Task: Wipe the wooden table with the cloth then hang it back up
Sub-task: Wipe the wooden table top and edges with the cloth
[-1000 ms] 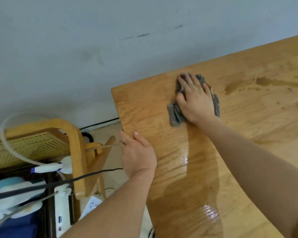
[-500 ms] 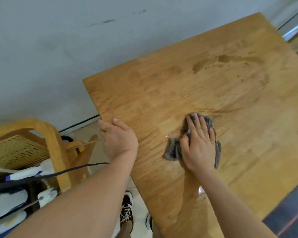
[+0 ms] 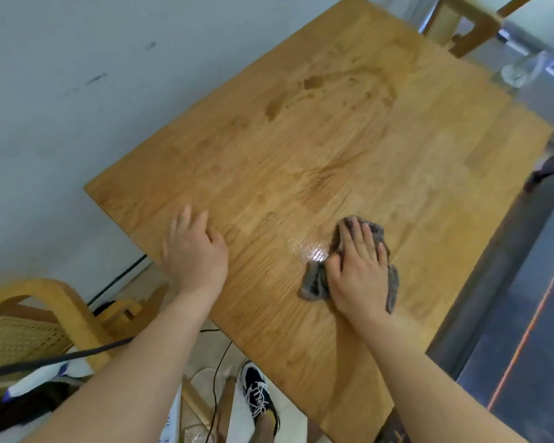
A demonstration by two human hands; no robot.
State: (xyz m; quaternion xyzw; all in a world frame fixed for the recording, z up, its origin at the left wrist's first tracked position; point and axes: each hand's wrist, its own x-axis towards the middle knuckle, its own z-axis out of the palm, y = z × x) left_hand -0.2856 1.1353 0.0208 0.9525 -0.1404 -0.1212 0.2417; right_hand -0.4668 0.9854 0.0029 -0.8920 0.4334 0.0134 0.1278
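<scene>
Writing is nowhere legible. Right hand presses flat on the crumpled grey cloth atop the glossy, damp-streaked wooden desk; left hand, empty with fingers loose, is near its edge beside a pale grey wall.

Wooden table: bare surface, dark damp patches toward far side, wet sheen near centre. Grey cloth lies crumpled on it, pressed flat beneath right hand.
</scene>
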